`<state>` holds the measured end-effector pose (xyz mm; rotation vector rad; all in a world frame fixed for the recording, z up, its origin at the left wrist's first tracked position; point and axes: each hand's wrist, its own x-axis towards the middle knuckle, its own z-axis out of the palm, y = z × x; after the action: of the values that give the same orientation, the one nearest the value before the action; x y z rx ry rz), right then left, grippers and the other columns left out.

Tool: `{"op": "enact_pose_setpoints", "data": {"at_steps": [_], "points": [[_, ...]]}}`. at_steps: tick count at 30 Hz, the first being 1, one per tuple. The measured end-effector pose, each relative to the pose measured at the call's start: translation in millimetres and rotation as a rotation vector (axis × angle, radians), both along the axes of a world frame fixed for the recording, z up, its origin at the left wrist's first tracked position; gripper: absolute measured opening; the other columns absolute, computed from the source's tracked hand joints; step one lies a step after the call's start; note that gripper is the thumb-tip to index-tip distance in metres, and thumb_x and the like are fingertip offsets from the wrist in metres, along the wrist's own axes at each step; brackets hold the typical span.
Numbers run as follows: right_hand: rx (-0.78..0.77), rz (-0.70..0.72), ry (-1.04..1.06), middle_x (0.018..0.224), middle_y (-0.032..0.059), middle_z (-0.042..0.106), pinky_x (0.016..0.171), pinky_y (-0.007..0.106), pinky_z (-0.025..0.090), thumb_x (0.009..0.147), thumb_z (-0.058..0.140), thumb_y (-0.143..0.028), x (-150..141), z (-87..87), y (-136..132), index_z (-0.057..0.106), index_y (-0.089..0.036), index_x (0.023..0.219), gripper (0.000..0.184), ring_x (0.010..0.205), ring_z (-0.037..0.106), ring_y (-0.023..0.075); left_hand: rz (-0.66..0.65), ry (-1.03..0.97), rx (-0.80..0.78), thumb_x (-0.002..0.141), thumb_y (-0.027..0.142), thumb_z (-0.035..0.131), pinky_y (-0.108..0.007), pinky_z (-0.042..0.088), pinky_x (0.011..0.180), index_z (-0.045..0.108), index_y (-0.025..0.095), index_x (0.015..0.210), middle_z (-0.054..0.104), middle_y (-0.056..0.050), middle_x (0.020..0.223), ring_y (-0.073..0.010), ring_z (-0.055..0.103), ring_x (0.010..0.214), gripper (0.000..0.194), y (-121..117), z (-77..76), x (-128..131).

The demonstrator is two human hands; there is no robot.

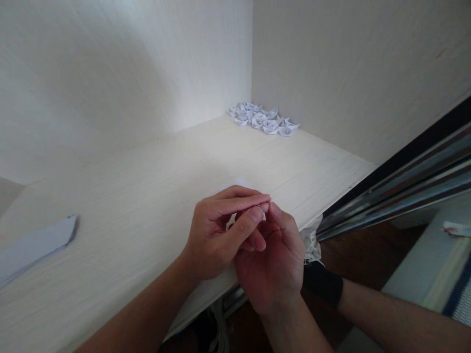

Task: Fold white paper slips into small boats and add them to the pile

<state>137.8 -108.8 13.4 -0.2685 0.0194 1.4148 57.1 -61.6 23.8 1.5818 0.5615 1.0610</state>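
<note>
My left hand [217, 233] and my right hand [277, 260] meet above the front part of the white tabletop [147, 196]. Both are closed, with thumbs and fingertips pressed together at one spot. Whatever may be pinched there is too small or too well covered to make out. Just behind my left hand, a bit of white paper [239, 182] shows on the surface, mostly hidden by the fingers. In the far corner sits a cluster of several small folded paper boats [270, 126], apart from both hands.
A stack of white paper strips [37, 250] lies at the left. White panels [121, 63] rise behind and at the right. Past the table's right edge are dark metal rails [401, 181], and below, a leg in a black sock [324, 284].
</note>
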Motion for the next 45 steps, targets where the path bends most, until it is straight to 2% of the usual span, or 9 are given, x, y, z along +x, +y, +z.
{"op": "enact_pose_setpoints", "data": {"at_steps": [6, 13, 35, 42, 45], "points": [[-0.030, -0.095, -0.133, 0.045, -0.0076, 0.038, 0.048, 0.015, 0.037, 0.082, 0.071, -0.029, -3.5, 0.6, 1.1, 0.055, -0.018, 0.058, 0.031, 0.046, 0.033, 0.0061, 0.043, 0.040, 0.062, 0.094, 0.023, 0.067, -0.023, 0.062, 0.055, 0.082, 0.024, 0.104, 0.077, -0.009, 0.106, -0.0154, 0.073, 0.072, 0.019, 2.5, -0.9, -0.5], [-0.087, -0.241, -0.241, 0.044, -0.0076, 0.040, 0.047, 0.017, 0.033, 0.087, 0.067, -0.029, -11.2, -2.9, 0.3, 0.055, -0.019, 0.057, 0.034, 0.044, 0.032, 0.0067, 0.026, 0.058, 0.158, 0.095, 0.018, 0.063, -0.032, 0.063, 0.079, 0.082, 0.023, 0.106, 0.079, -0.008, 0.103, -0.0199, 0.074, 0.091, 0.022, 6.0, -0.6, -1.9], [-0.071, -0.270, -0.280, 0.043, -0.0080, 0.037, 0.046, 0.017, 0.030, 0.090, 0.064, -0.029, -12.6, -1.9, -1.5, 0.050, -0.020, 0.056, 0.038, 0.043, 0.027, 0.0070, 0.042, 0.109, 0.215, 0.095, 0.018, 0.063, -0.031, 0.062, 0.076, 0.081, 0.023, 0.105, 0.079, -0.007, 0.101, -0.0190, 0.074, 0.087, 0.022, 5.6, 1.7, -2.4], [-0.080, -0.252, -0.251, 0.042, -0.0078, 0.040, 0.047, 0.017, 0.032, 0.089, 0.066, -0.029, -12.6, -2.0, -1.8, 0.056, -0.019, 0.057, 0.035, 0.042, 0.030, 0.0062, 0.063, 0.099, 0.228, 0.092, 0.016, 0.066, -0.031, 0.062, 0.077, 0.081, 0.022, 0.104, 0.080, -0.008, 0.100, -0.0189, 0.074, 0.088, 0.020, 3.1, 2.2, -0.8], [-0.079, -0.244, -0.248, 0.044, -0.0070, 0.042, 0.050, 0.017, 0.038, 0.091, 0.064, -0.032, -11.8, -1.3, -0.7, 0.065, -0.019, 0.062, 0.032, 0.045, 0.036, 0.0066, 0.074, 0.043, 0.115, 0.090, 0.019, 0.071, -0.026, 0.060, 0.060, 0.080, 0.021, 0.104, 0.080, -0.007, 0.097, -0.0138, 0.072, 0.067, 0.016, 0.2, -0.7, 2.5]]}}
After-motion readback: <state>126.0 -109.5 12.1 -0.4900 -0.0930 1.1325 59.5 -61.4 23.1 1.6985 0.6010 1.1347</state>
